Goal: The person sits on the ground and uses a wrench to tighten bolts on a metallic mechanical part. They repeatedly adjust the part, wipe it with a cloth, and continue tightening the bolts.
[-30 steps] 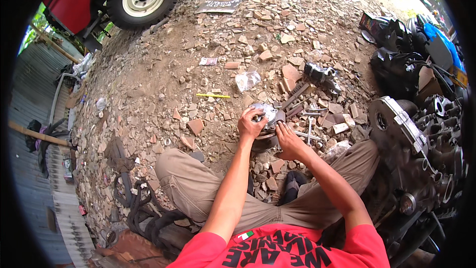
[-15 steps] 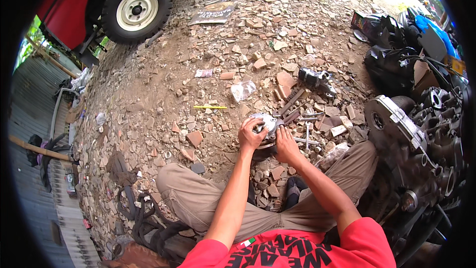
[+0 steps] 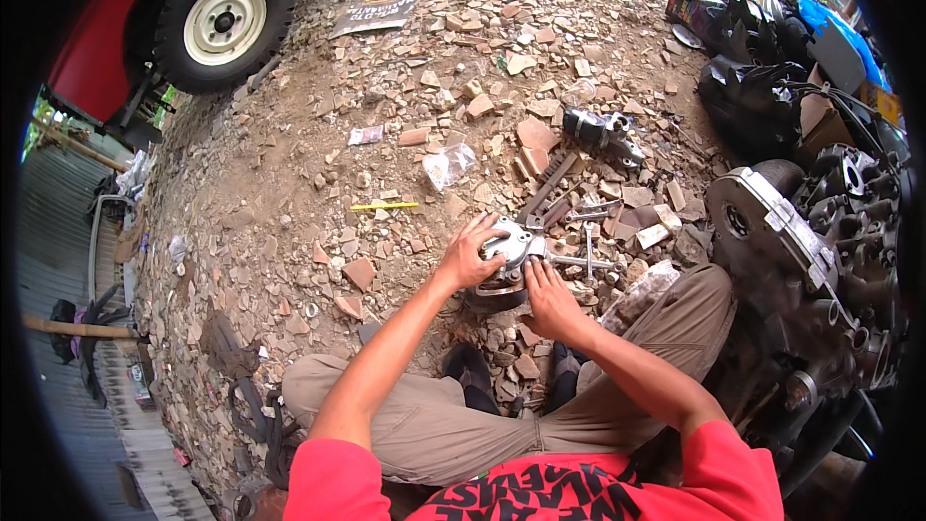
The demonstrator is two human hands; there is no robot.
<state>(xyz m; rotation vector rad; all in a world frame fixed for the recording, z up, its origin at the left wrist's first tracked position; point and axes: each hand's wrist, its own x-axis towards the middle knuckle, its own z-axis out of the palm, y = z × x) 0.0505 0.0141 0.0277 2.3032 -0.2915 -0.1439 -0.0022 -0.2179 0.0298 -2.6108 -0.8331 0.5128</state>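
Note:
Between my hands, over the rubble in front of my shins, is a silvery metal housing (image 3: 516,244), rounded and with holes in its top face. My left hand (image 3: 467,256) curls round its left side, thumb and fingers bent over the edge. Against the near right side press the fingers of my right hand (image 3: 553,301), held close together; its thumb is hard to see. Under the housing shows a dark round part (image 3: 497,299), partly hidden by my left hand. Just right of the housing lie a wrench (image 3: 590,253) and another long metal tool (image 3: 579,261).
Broken tile and stones cover the ground. Beyond the tools lies a dark and silver metal part (image 3: 603,135). A large greasy engine (image 3: 781,232) stands close on my right, black bags (image 3: 748,101) behind it. A yellow stick (image 3: 384,205) lies left; a red vehicle's wheel (image 3: 224,22) stands far left.
The view has shifted, so the ground things sit further left. My left hand has opened out a little along the housing's left side, and my right hand has slid slightly nearer me.

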